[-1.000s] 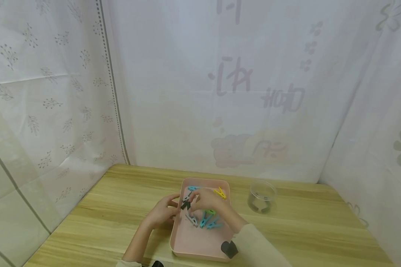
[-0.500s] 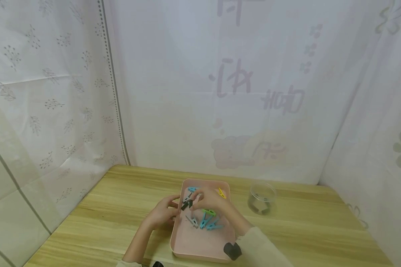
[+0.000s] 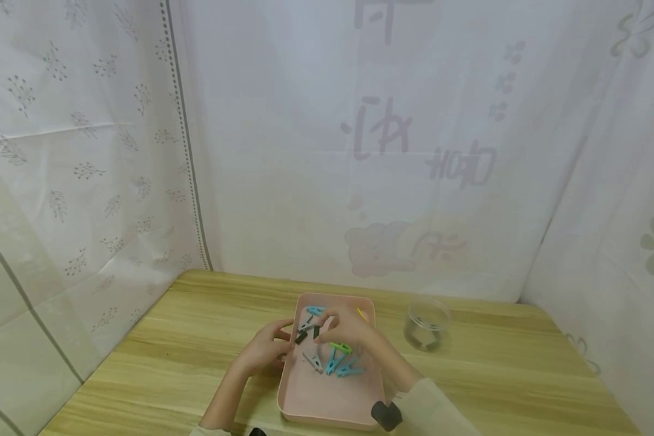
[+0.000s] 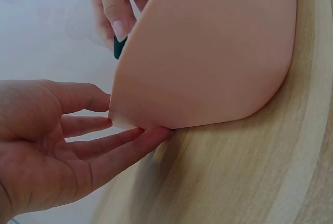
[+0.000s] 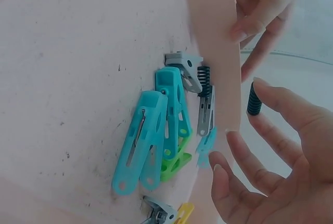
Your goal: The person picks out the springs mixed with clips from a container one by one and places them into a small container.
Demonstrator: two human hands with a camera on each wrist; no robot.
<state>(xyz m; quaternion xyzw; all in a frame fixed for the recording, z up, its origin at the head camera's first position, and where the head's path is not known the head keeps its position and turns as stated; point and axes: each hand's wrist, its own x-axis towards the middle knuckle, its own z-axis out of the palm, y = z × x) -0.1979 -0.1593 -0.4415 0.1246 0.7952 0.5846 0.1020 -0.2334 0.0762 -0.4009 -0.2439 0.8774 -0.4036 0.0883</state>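
In the head view my right hand (image 3: 350,330) is over the pink tray (image 3: 329,407), pinching a dark coil spring (image 5: 254,99) between thumb and index finger. Its other fingers are spread. A second dark spring (image 5: 203,81) lies in the tray beside the left wall. Fingertips of my left hand (image 3: 264,347) touch the tray's left side from outside, fingers mostly straight. Around the springs lie grey clothespins (image 3: 315,363), blue clothespins (image 5: 139,143), a green clothespin (image 3: 341,347) and a yellow clothespin (image 5: 183,213), the last partly hidden by my right hand in the head view.
A clear round tub (image 3: 427,324) with dark pieces inside stands right of the tray on the wooden table (image 3: 496,375). Patterned white curtains (image 3: 283,151) hang behind and at both sides of the table.
My right hand has moved slightly right, taking one spring away from the other dark spring it was close to. My left hand has stayed at the tray's side.
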